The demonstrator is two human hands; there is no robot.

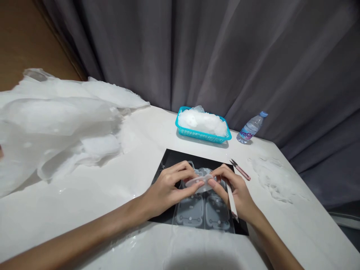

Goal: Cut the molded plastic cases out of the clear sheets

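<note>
Between my two hands is a small translucent whitish piece [201, 183] with a rounded edge, thin and flat; its exact kind I cannot make out. My left hand [176, 183] pinches its left side between thumb and fingers. On the other side my right hand [232, 185] grips it the same way, and a narrow white strip [232, 204] shows by that palm. Below them a clear plastic sheet with moulded rounded-square shapes [190, 212] lies on a black mat [161, 213]. More clear plastic behind the fingers is partly hidden.
Pink-handled thread snips [241, 170] lie right of the mat. Behind stand a turquoise basket [202, 137] of white translucent pieces and a water bottle [250, 129]. White sheer material [64, 120] is heaped at left; flat translucent scraps [272, 178] lie at right. A grey curtain [197, 52] hangs behind.
</note>
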